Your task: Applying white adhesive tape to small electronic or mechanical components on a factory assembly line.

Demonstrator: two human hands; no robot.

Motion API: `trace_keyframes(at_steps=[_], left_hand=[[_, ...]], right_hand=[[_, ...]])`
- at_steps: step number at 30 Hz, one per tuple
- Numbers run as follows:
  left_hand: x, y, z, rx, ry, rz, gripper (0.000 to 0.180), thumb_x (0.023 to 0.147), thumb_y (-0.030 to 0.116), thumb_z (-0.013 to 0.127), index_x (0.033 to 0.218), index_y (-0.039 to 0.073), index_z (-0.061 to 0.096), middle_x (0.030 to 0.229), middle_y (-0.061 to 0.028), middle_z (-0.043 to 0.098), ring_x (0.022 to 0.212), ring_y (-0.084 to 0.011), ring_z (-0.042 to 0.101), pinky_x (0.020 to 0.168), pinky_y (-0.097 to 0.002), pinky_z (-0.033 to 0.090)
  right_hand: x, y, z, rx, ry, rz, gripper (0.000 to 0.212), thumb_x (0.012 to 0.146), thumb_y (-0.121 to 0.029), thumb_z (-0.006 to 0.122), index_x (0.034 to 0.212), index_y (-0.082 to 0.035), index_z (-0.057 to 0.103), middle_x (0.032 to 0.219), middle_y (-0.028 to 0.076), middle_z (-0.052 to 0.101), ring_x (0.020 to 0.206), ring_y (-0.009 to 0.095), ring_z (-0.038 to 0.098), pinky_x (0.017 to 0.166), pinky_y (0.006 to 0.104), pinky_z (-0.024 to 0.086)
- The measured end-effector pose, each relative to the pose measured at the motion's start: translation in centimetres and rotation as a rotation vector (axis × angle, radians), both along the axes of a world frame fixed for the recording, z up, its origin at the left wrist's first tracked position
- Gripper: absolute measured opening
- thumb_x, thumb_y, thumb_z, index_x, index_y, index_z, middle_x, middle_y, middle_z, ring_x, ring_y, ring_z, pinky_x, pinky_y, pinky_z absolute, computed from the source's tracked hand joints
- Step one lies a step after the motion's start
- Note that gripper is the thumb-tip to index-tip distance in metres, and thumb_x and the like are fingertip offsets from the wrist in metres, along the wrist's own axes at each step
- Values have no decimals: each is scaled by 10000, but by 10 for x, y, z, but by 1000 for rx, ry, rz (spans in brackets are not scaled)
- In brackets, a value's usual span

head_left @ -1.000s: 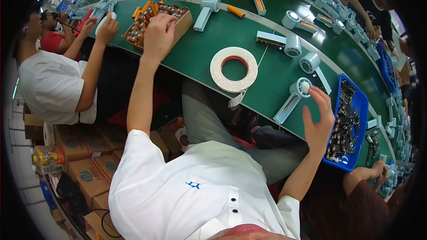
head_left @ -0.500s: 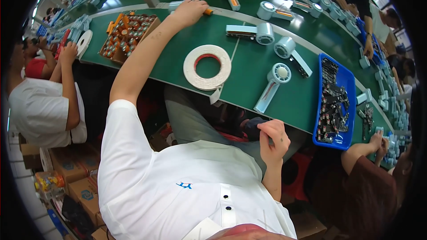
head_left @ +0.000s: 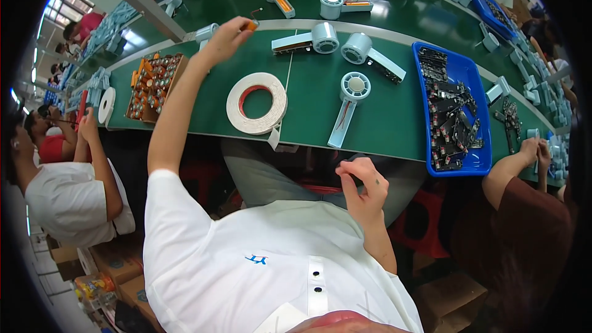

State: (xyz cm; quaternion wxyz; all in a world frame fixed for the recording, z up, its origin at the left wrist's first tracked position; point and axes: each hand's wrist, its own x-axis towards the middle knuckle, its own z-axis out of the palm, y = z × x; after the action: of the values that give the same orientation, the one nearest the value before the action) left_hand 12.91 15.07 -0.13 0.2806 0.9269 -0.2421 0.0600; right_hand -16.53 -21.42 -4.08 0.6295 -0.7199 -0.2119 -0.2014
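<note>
1. The left hand (head_left: 227, 42) reaches beyond the tape roll (head_left: 258, 126), thumb and fingertips closed on the battery (head_left: 251, 26). It grips near one end, perhaps so that the thin lead (head_left: 256, 12) stays free; whether the battery is off the surface, I cannot tell.
2. The right hand (head_left: 365, 190) hangs nearer the body than the tape roll and to its right, over the lap. Its thumb and index tips look together; nothing shows between them.
3. The tape roll lies flat with its loose end (head_left: 274, 135) over the table edge, likely for easy peeling.
4. The battery box (head_left: 147, 115) stands left of the tape roll, and the blue tray (head_left: 459, 171) of circuit boards well to its right, both probably set within arm's reach.
5. Right of the tape roll, a fan (head_left: 356, 86) lies with its handle toward the body, perhaps for working on it.
6. The table (head_left: 314, 126) under the tape roll is smooth green; beyond runs another glossy green surface (head_left: 216, 1). Co-workers sit on both sides.
</note>
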Motion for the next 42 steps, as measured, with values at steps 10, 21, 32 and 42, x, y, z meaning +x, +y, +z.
trace_keyframes(at_steps=[10,21,32,42], left_hand=[[-219,-127,7,-880,542,-376,359,946,-57,510,1228,93,347,986,-125,626,756,-147,540,662,-228,440],[-275,-143,-21,-659,180,56,292,914,52,681,1132,55,487,878,-105,663,582,-132,542,512,-239,432],[-214,-43,3,377,-249,-123,479,662,223,880,1028,30,639,1149,-62,672,1145,-321,629,988,-428,503],[-251,-36,-24,81,-83,-45,511,793,377,822,1060,10,587,1121,-146,648,1092,-344,609,960,-424,491]], right_hand=[[54,70,14,10,-44,6,387,933,-150,631,1297,-40,562,1129,131,643,872,246,586,744,333,498],[28,78,-24,468,20,-81,307,1059,-361,500,1073,-56,533,877,76,576,661,150,459,597,279,416],[22,86,-23,586,510,338,289,1031,-289,600,1119,-15,633,945,44,636,700,104,493,665,227,417],[17,94,-29,556,455,545,279,1024,-253,597,1136,0,633,945,89,674,759,161,639,709,261,512]])
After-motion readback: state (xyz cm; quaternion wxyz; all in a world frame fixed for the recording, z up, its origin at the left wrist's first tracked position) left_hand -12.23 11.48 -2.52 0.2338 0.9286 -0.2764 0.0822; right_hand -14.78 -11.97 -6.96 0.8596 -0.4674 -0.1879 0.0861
